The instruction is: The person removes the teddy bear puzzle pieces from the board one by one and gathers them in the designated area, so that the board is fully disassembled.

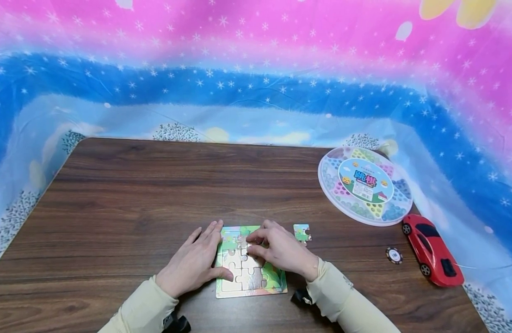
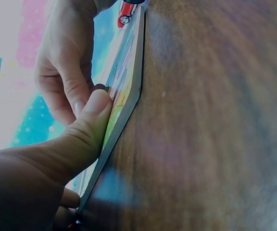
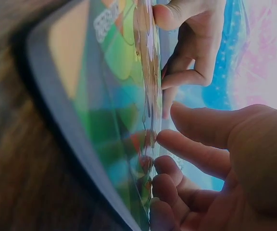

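A framed jigsaw puzzle (image 1: 254, 292) lies flat on the table, with glare washing out much of its picture. Along its left side rests my left hand (image 1: 193, 263), fingers extended; its thumb (image 2: 88, 115) lies on the puzzle's face. My right hand (image 1: 282, 247) is over the upper right of the puzzle. Its fingertips (image 3: 165, 187) touch the surface, while the thumb (image 3: 196, 122) stands apart from the index finger with nothing visible between them. A loose jigsaw piece (image 1: 300, 232) lies just beyond the puzzle's upper right corner, near the right hand.
On the brown wooden table (image 1: 156, 185), a round Chinese checkers set (image 1: 366, 185) lies at the back right. Nearer are a black-and-white chip (image 1: 394, 255) and a red toy car (image 1: 432, 252) by the right edge. A patterned pink and blue cloth (image 1: 239, 78) surrounds the table.
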The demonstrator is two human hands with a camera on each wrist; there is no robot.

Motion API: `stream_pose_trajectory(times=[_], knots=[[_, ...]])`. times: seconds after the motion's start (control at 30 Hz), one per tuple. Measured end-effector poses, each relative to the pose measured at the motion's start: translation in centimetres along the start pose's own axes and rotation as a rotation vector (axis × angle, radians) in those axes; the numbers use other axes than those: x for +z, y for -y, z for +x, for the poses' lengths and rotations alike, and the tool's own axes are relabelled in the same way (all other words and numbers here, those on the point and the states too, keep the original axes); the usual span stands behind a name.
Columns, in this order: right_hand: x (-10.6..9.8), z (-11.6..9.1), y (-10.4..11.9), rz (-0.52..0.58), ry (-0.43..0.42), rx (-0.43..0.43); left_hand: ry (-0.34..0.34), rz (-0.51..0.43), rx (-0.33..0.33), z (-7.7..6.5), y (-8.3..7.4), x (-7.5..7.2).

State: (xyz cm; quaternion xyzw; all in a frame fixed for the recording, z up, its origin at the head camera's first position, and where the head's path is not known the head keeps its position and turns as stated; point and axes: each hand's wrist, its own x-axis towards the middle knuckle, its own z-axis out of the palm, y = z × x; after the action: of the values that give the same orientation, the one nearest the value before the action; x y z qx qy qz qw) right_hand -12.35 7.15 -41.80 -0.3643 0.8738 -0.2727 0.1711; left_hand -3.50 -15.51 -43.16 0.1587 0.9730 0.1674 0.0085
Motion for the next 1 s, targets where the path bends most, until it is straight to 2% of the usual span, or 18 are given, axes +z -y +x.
stream_pose_trajectory(times=[1.0], knots=[[0.20, 0.14, 0.11, -0.078, -0.006, -0.024, -0.003, 0.018, 0.007, 0.05, -0.04, 0.01]])
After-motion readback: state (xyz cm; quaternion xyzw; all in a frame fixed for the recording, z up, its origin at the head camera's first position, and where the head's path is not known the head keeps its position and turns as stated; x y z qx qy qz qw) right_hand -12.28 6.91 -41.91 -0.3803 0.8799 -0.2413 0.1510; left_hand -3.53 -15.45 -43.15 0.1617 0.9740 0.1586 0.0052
